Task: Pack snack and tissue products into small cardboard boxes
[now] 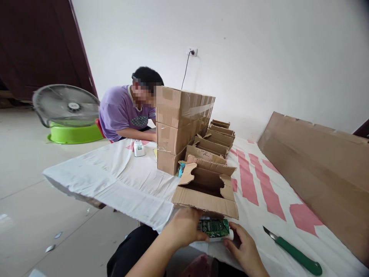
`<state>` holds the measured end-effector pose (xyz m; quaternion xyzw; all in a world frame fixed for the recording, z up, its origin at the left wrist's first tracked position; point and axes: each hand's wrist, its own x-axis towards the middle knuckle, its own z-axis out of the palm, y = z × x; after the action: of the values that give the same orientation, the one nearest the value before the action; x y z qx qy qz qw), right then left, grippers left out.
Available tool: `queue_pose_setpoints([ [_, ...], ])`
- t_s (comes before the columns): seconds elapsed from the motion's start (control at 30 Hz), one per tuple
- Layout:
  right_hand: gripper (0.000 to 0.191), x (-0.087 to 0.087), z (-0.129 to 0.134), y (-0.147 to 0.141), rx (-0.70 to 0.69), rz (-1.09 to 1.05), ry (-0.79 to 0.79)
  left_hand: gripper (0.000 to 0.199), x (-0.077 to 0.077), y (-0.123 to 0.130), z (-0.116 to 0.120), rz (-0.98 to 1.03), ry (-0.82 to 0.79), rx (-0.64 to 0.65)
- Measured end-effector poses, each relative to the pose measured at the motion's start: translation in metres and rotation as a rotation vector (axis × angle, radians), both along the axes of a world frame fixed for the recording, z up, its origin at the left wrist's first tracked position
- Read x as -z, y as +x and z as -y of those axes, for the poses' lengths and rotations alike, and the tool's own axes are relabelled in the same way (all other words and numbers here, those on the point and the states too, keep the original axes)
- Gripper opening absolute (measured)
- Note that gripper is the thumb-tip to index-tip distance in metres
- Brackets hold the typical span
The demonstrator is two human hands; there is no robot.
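Observation:
A green printed pack with a white end (215,228) lies at the table's near edge, just in front of an open cardboard box (206,200). My left hand (186,227) is closed on the pack's left end, its thumb along the near side and its other fingers partly hidden by the box flap. On the white right end, my right hand (243,246) grips with thumb and fingers. The box's flaps are folded outward and its inside looks dark. To the right of my right hand rests a knife with a green handle (298,254), blade pointing away to the left.
Stacked closed cartons (170,134) stand behind the open box, beside a row of open boxes (216,138). A person in a purple shirt (118,111) sits beyond. A large cardboard sheet (317,169) leans at the right. A white item (139,149) lies on the cloth.

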<state>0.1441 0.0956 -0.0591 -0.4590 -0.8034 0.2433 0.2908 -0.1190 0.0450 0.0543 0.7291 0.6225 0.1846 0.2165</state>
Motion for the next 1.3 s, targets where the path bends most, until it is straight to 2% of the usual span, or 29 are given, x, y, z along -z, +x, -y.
queue_pose_setpoints([
  [0.1, 0.048, -0.002, 0.001, 0.000, -0.014, -0.011, 0.005, 0.039, 0.002, -0.018, 0.001, -0.025, -0.032, -0.061],
  [0.2, 0.047, -0.004, 0.002, -0.001, -0.005, -0.013, 0.029, 0.020, 0.002, -0.041, -0.001, -0.024, -0.069, -0.174],
  [0.3, 0.050, -0.005, 0.003, -0.002, -0.007, -0.014, 0.055, 0.008, -0.001, -0.061, -0.001, -0.031, 0.032, -0.383],
  [0.4, 0.059, -0.008, 0.003, -0.003, -0.035, -0.016, 0.085, 0.010, -0.005, -0.073, 0.001, 0.060, 0.230, -0.576],
  [0.43, 0.062, -0.008, 0.003, -0.003, -0.041, -0.014, 0.096, 0.014, -0.005, -0.074, 0.001, 0.134, 0.337, -0.575],
  [0.5, 0.064, -0.009, 0.003, -0.003, -0.042, -0.003, 0.105, 0.021, -0.002, -0.072, 0.001, 0.326, 0.566, -0.435],
  [0.57, 0.062, -0.009, 0.002, -0.002, -0.047, 0.008, 0.101, 0.019, 0.004, -0.068, -0.005, 0.526, 0.711, -0.270],
  [0.6, 0.061, -0.008, 0.002, -0.002, -0.047, 0.013, 0.096, 0.017, 0.008, -0.065, -0.009, 0.613, 0.751, -0.250],
  [0.63, 0.060, -0.007, 0.001, -0.002, -0.043, 0.021, 0.090, 0.016, 0.013, -0.062, -0.015, 0.685, 0.781, -0.281],
  [0.7, 0.058, -0.005, 0.001, -0.002, -0.020, 0.041, 0.079, 0.020, 0.022, -0.056, -0.027, 0.772, 0.862, -0.424],
  [0.8, 0.053, -0.004, 0.000, -0.003, 0.023, 0.069, 0.069, 0.027, 0.027, -0.049, -0.042, 0.739, 0.994, -0.550],
  [0.93, 0.048, -0.005, 0.000, -0.004, 0.040, 0.076, 0.075, 0.002, 0.022, -0.042, -0.047, 0.540, 1.044, -0.532],
  [1.07, 0.046, -0.006, 0.001, -0.005, 0.042, 0.080, 0.088, 0.009, 0.018, -0.037, -0.047, 0.466, 1.055, -0.547],
  [1.3, 0.045, -0.004, 0.001, -0.003, 0.037, 0.091, 0.086, 0.016, 0.022, -0.035, -0.047, 0.382, 1.055, -0.538],
])
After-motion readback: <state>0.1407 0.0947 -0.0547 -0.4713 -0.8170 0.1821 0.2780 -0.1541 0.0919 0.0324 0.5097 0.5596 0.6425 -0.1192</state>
